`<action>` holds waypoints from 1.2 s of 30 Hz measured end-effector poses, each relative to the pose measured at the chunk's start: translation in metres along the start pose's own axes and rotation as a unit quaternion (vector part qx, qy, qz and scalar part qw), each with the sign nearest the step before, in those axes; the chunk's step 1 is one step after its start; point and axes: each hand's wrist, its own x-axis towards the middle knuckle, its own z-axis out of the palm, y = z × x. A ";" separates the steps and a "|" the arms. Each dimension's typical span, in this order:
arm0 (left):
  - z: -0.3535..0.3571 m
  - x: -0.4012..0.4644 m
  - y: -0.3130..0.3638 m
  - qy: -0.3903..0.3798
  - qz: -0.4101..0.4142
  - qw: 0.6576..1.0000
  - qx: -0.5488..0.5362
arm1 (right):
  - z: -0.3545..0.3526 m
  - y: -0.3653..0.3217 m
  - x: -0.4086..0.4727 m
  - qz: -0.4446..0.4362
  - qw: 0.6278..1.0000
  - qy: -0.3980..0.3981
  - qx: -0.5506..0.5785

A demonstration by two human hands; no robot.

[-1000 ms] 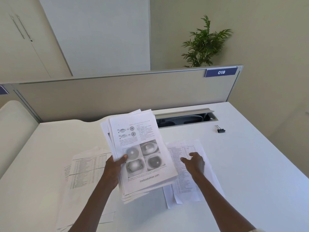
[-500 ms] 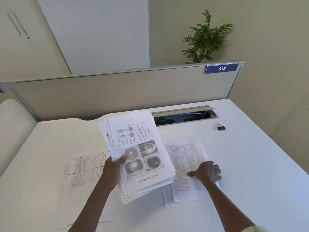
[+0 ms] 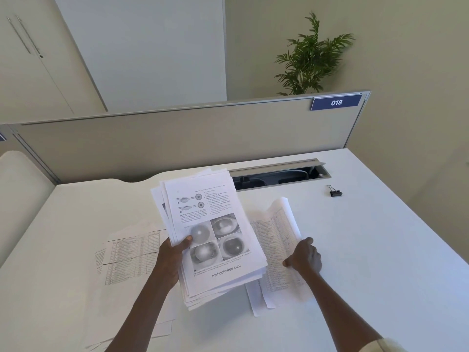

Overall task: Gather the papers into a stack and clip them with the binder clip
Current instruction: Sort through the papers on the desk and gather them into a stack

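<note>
Partly, stack (image 3: 215,240) hides (mostly) right-hand sheets (image 3: 276,240).

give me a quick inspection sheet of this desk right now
surface: white desk, sheets spread across it
job's things: loose stack of papers held above the desk; table sheets at right, right edge lifted; more sheets flat at left; binder clip lying apart at far right, untouched
clutter: nothing seen
hands: left hand grips the stack; right hand grips the lifted sheets' edge
cables: some inside the open cable tray
surroundings: partition with 018 label, plant, cupboard
</note>
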 end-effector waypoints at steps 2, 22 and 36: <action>0.001 -0.002 0.001 -0.001 0.000 1.000 0.000 | 0.001 -0.003 -0.003 -0.009 1.000 0.009 0.002; -0.031 0.013 -0.008 0.124 0.010 0.989 0.076 | -0.046 -0.029 -0.009 -0.106 0.989 0.046 0.088; -0.009 0.004 -0.002 0.086 0.003 0.994 0.072 | -0.115 -0.106 -0.081 -0.254 0.899 -0.171 0.312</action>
